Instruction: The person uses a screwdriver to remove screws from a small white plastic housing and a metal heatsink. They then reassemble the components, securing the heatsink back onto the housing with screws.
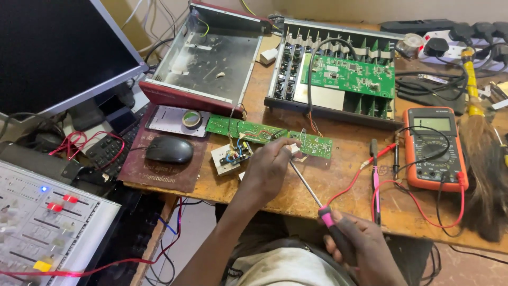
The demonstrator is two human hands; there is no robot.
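Observation:
My left hand (pixel 267 167) rests on a long narrow green circuit board (pixel 248 130) lying on the wooden table (pixel 338 180), fingers pinched at its middle beside a small white connector. My right hand (pixel 357 249) grips the pink and black handle of a screwdriver (pixel 312 193). Its thin metal shaft slants up to the left, and the tip sits at the board next to my left fingers. A small white module with coloured wires (pixel 228 156) lies just left of my left hand.
An orange multimeter (pixel 434 148) with red and black leads sits right. Behind lie an open amplifier chassis with a green board (pixel 338 69) and an empty metal case (pixel 209 53). A mouse (pixel 169 150), tape roll (pixel 191 119), monitor (pixel 53 53) and mixer (pixel 42 228) are left; a brush (pixel 484 159) lies at far right.

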